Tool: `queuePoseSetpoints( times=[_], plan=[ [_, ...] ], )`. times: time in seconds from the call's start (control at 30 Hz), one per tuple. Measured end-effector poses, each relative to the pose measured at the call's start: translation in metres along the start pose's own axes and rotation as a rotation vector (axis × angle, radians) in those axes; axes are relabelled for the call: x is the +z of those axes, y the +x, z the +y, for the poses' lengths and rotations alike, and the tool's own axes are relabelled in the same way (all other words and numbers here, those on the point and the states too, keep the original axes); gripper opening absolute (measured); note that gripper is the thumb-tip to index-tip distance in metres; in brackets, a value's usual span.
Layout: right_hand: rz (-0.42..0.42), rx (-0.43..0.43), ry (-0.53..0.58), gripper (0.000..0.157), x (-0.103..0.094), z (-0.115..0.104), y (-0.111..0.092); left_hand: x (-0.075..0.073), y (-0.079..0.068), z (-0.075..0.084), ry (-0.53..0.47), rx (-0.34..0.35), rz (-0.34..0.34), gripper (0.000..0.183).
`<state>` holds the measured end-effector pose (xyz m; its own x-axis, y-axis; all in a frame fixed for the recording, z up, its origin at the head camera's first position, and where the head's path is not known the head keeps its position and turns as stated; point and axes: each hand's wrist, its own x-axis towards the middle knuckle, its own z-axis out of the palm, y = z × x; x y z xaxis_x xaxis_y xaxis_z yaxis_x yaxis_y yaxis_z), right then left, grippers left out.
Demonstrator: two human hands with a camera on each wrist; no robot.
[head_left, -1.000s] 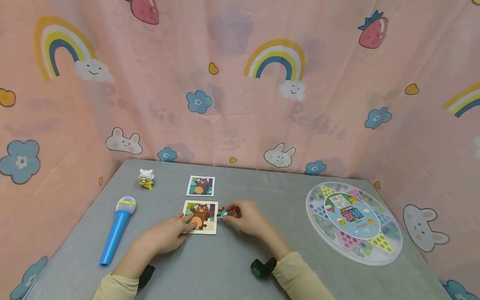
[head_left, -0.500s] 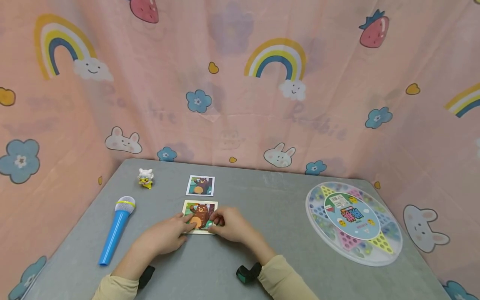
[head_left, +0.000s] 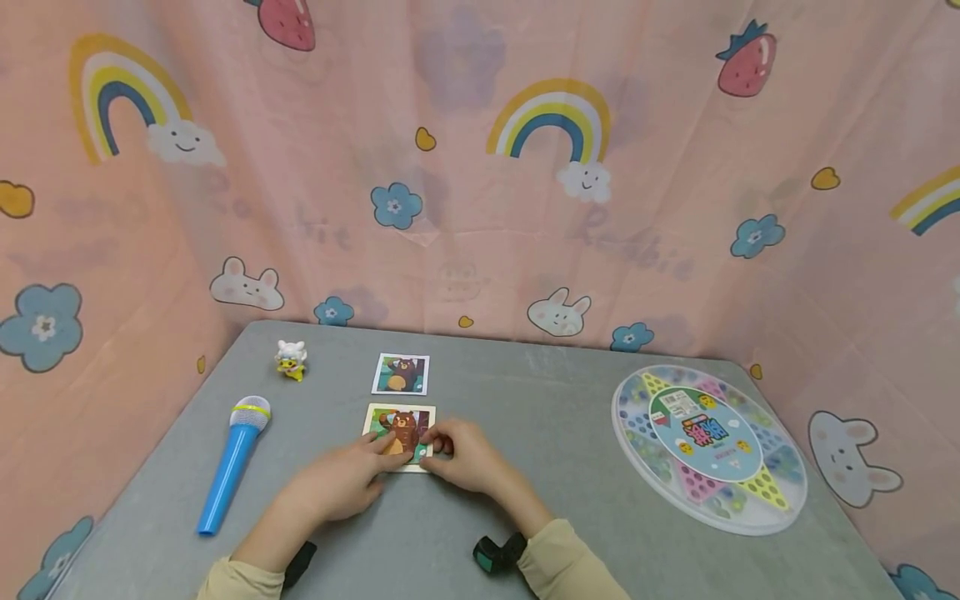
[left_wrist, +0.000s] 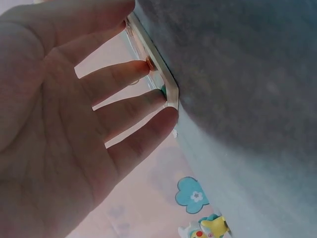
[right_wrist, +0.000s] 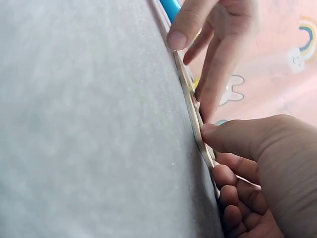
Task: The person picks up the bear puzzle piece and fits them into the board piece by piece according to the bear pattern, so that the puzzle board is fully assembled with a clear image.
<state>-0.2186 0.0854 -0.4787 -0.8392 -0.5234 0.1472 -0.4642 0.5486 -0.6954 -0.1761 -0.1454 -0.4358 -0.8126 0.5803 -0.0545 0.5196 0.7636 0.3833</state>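
A framed bear jigsaw puzzle (head_left: 405, 419) lies on the grey table in the head view, its lower part covered by hands. My left hand (head_left: 337, 481) rests on it with extended fingers, a fingertip pressing near the lower right. Those spread fingers (left_wrist: 131, 116) reach over the frame's edge in the left wrist view. At the puzzle's lower right corner, my right hand (head_left: 467, 457) has thumb and forefinger pinched at a puzzle piece (head_left: 422, 451), mostly hidden. The right wrist view shows the right thumb (right_wrist: 233, 136) against the frame's edge and the other fingers curled beside it.
Behind the puzzle lies a matching bear picture card (head_left: 401, 374). A blue toy microphone (head_left: 232, 467) and a small white-and-yellow figurine (head_left: 291, 360) are at the left. A round Chinese checkers board (head_left: 708, 450) occupies the right. A pink printed curtain (head_left: 480, 250) hangs behind the table.
My right hand has brought the puzzle piece leftward from beside the frame to the puzzle's lower right corner. My left fingertips have slid slightly right across the puzzle.
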Motion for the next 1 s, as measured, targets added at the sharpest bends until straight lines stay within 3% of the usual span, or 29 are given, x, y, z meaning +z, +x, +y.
queuePoseSetpoints(
  times=[0.33, 1.0],
  plan=[
    [0.037, -0.008, 0.031, 0.015, 0.0044, 0.0065, -0.0002, -0.0008, 0.0011, -0.0002, -0.032, -0.060, -0.030, 0.052],
    [0.055, -0.029, 0.005, 0.010, 0.0045, 0.0050, -0.0011, 0.0005, 0.0033, 0.0055, 0.036, -0.073, -0.044, 0.049]
  ],
)
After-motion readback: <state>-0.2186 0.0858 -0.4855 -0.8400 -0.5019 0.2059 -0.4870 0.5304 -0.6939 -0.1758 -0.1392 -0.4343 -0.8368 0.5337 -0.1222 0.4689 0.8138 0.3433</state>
